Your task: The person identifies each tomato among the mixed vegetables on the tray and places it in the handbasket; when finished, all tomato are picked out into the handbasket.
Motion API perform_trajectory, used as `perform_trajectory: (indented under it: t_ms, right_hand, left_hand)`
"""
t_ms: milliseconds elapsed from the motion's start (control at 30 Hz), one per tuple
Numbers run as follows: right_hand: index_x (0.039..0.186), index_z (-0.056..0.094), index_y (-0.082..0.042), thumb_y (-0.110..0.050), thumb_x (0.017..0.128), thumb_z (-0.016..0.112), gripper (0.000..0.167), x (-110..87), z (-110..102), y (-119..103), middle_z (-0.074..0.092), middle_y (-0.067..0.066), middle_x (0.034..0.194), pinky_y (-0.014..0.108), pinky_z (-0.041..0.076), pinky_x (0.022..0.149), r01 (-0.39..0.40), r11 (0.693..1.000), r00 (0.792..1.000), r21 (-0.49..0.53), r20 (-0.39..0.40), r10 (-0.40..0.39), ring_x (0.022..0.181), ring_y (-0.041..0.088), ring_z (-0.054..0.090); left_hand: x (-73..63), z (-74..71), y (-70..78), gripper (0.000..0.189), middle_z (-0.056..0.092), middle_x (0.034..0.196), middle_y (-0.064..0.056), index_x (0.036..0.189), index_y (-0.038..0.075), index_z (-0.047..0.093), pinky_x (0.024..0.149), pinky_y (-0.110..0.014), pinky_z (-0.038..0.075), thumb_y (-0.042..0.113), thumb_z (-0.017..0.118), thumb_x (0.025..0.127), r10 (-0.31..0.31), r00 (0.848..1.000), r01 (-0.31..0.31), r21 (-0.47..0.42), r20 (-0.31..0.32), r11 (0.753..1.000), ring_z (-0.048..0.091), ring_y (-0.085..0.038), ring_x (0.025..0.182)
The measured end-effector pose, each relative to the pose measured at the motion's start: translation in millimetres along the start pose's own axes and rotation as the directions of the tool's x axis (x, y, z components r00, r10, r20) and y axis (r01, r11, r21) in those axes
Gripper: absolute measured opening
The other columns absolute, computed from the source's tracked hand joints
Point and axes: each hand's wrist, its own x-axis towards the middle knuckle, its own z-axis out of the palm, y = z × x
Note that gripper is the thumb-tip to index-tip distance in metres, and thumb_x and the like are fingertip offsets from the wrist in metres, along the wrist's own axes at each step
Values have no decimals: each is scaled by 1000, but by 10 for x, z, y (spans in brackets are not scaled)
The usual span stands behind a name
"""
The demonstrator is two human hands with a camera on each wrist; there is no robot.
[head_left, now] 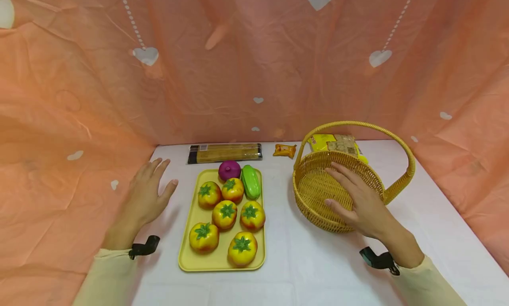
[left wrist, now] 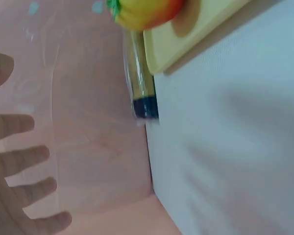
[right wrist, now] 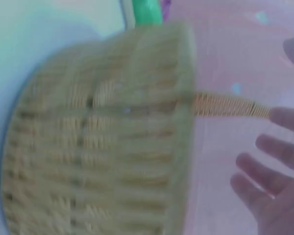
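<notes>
My left hand (head_left: 145,193), fingers extended, hovers left of a yellow tray (head_left: 214,259) and holds nothing. On the tray lie several yellow-red persimmons (head_left: 242,248) with green star-shaped tops, a purple onion (head_left: 229,170) and a green cucumber (head_left: 251,181). With fingers stretched out, my right hand (head_left: 362,204) hangs over the front right of a wicker basket (head_left: 318,220); no object is in its grasp. The basket's tall arched handle (head_left: 358,123) stands upright. In the right wrist view the fingers appear beyond the basket's rim (right wrist: 186,137), apart from it.
A packet of wooden skewers (head_left: 224,153) lies behind the tray. To its right is a small orange snack packet (head_left: 284,150). Behind the basket a yellow bag (head_left: 342,143) is partly hidden. An orange-pink curtain (head_left: 222,76) surrounds the white table (head_left: 278,270) at the back and sides.
</notes>
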Motion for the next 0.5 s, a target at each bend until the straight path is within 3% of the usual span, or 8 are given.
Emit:
perform_trajectory:
  t_ms: [100,200,333,500]
  right_hand:
    - [158,60,-17,-18,90,85,73,-32,60,-90,59,11,161,38,47,122,76,992,995,97,-65,-70,146,36,58]
    - [151,67,-17,-11,85,88,69,-30,164,-208,67,8,153,15,37,123,146,967,987,210,-97,-128,143,26,63]
    - [148,69,-22,-13,86,90,67,5,337,-366,70,4,149,17,43,120,169,939,985,298,-63,-157,141,21,65]
    - [147,69,-20,-18,88,91,63,81,614,-523,73,5,146,31,59,108,183,903,980,388,4,-200,129,23,72]
  left_hand:
    - [-16,-31,-85,60,45,163,-34,160,-1,49,120,-80,30,25,64,108,-8,1000,6,-99,-24,995,38,-61,150]
    - [-2,-18,-149,55,50,161,-32,158,2,54,118,-79,34,22,66,107,-28,999,24,-179,-22,984,43,-58,149]
    - [91,78,-200,48,58,157,-29,154,6,60,112,-76,43,21,66,108,-48,999,51,-232,18,971,52,-54,143]
    - [247,206,-197,47,59,157,-28,153,6,62,112,-71,49,20,65,109,-73,989,107,-288,126,952,57,-51,139]
